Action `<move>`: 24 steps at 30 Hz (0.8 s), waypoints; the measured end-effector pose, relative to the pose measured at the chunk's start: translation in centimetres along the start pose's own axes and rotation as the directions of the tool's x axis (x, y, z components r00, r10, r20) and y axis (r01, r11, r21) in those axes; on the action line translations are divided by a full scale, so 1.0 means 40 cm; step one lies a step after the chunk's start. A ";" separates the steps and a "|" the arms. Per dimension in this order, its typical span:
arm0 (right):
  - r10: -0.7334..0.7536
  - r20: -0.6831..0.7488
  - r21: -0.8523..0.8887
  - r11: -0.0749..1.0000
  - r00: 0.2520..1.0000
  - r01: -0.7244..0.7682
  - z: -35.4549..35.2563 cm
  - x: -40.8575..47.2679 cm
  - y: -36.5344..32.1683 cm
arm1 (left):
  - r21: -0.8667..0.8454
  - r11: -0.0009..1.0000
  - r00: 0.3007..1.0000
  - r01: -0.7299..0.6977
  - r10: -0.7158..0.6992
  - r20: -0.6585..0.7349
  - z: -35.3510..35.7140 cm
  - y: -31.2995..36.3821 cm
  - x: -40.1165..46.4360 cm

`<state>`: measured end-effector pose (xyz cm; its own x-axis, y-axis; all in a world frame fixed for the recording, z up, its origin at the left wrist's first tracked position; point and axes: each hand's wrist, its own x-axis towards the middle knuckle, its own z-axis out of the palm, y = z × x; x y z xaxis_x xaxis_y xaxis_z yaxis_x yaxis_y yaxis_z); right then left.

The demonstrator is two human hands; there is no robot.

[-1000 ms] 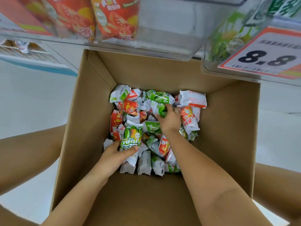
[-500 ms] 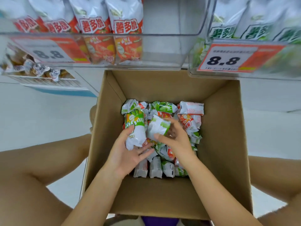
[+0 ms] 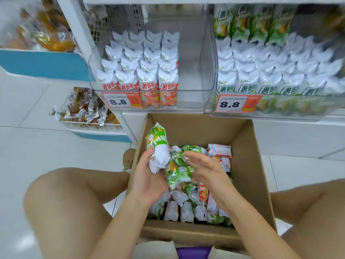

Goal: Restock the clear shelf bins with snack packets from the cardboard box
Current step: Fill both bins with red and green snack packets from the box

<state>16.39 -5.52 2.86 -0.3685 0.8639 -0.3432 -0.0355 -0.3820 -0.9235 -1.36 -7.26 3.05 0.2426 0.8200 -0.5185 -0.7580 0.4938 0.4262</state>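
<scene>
- The left hand (image 3: 147, 176) grips one green-and-white snack packet (image 3: 157, 148), fingers curled round its lower half, the packet standing nearly upright above the near-left part of the cardboard box (image 3: 248, 165).
- The right hand (image 3: 207, 169) is released, fingers straight and spread, its palm against a second green packet (image 3: 176, 171) that lies between the two hands; whether it bears the packet's weight I cannot tell.
- Many more packets (image 3: 186, 210), green and red mixed, lie loose in the bottom of the box.
- The clear bin of red packets (image 3: 190, 71), far and left, has an open column at its right side; the bin of green packets (image 3: 280, 71), far and right, looks almost full, though blurred.
- The packets look light, air-puffed and crinkly, with slick foil skin, so they are likely to slip if stacked in one palm and to crush if squeezed.
- A hold round the middle, or a pinch at the flat sealed end, seems safest; green ones probably belong in the right bin.
</scene>
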 end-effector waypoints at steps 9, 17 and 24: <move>0.162 -0.046 -0.169 0.971 0.986 -0.167 -0.011 -0.080 -0.098 | 0.360 0.919 0.985 -0.161 0.128 0.112 0.108 0.008 -0.042; 0.158 -0.029 0.075 0.985 0.987 -0.155 -0.125 -0.107 -0.129 | 0.570 0.778 0.964 -0.262 0.191 0.183 0.227 0.035 -0.037; -0.249 -0.294 0.026 0.963 0.923 0.268 -0.194 -0.143 -0.210 | 0.972 0.027 0.918 -0.232 0.336 0.210 0.269 0.092 -0.021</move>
<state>26.02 -4.69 11.25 -0.0578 0.9889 -0.1370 -0.1569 -0.1445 -0.9770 2.17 -3.02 13.03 0.0954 0.9795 -0.1773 0.5118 0.1044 0.8527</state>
